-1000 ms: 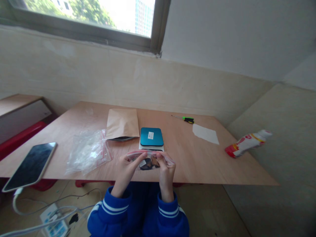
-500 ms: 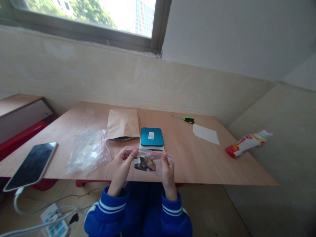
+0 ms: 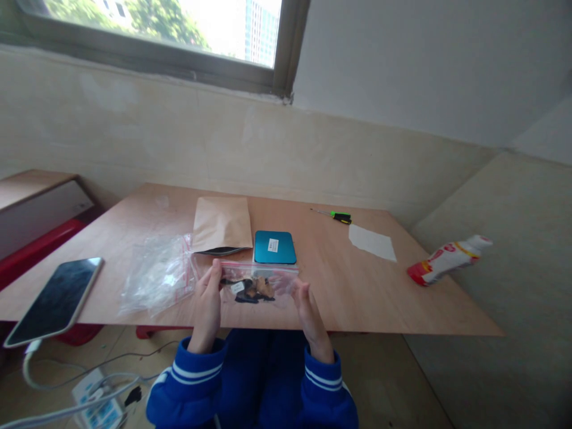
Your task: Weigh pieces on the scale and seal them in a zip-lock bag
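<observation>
A clear zip bag (image 3: 282, 289) with a red seal strip along its top is stretched between my hands above the table's near edge. Dark and brown dried pieces and a small white label show inside it. My left hand (image 3: 208, 304) grips the bag's left side, thumb on top. At the right side, my right hand (image 3: 310, 310) pinches the bag's edge between thumb and fingers. Just beyond the bag lies a small scale with a blue plate (image 3: 275, 247), its near part seen partly through the plastic.
A brown paper pouch (image 3: 222, 223) and a pile of clear zip bags (image 3: 154, 274) lie left of the scale. Farther left is a phone (image 3: 56, 301) on a cable. To the right are a screwdriver (image 3: 339, 217), a white paper (image 3: 372, 243) and a bottle (image 3: 447, 260).
My hands have moved apart, the left one leftward and the right one slightly right. The zip bag has shifted left and lies flatter, with its contents spread wider.
</observation>
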`<state>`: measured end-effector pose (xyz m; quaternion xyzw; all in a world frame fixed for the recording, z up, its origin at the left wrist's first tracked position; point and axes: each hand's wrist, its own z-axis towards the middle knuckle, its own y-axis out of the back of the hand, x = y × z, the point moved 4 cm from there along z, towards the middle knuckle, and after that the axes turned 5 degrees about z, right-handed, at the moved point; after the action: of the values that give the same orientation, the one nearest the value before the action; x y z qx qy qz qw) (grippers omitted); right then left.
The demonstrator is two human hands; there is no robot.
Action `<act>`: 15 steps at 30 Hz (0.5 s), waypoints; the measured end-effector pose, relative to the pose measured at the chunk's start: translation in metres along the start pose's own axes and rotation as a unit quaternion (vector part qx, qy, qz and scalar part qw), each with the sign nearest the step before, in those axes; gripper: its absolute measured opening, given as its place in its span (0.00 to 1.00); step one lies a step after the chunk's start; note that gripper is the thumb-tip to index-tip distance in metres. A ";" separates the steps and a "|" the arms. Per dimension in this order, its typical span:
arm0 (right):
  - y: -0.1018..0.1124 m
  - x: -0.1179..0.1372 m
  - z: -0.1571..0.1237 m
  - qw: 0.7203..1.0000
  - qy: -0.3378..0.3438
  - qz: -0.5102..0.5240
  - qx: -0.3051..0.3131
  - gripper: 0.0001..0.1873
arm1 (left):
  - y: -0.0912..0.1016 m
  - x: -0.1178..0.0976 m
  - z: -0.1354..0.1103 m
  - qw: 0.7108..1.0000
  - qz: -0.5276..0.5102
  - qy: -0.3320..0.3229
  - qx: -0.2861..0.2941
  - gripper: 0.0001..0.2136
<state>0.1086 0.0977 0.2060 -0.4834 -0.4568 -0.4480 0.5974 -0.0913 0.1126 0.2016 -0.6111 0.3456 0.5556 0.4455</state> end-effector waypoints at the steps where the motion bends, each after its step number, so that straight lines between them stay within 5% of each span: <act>1: -0.004 0.001 0.000 1.000 -0.009 -0.012 0.027 0.31 | 0.000 0.001 0.000 1.000 -0.002 0.000 -0.008 0.20; 4: -0.009 -0.001 0.000 0.998 -0.026 -0.040 0.051 0.24 | 0.000 0.000 0.000 0.999 -0.021 0.009 -0.027 0.18; 10: 0.000 -0.007 0.005 1.000 -0.020 -0.014 -0.016 0.14 | 0.000 -0.002 0.002 0.993 -0.097 0.061 -0.024 0.13; 15: 0.024 -0.006 0.006 0.988 -0.008 0.017 -0.153 0.17 | -0.009 -0.003 0.002 0.988 -0.051 0.054 0.132 0.22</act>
<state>0.1306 0.1075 0.1968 -0.5803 -0.3791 -0.4991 0.5200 -0.0847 0.1177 0.2063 -0.5924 0.4083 0.4479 0.5307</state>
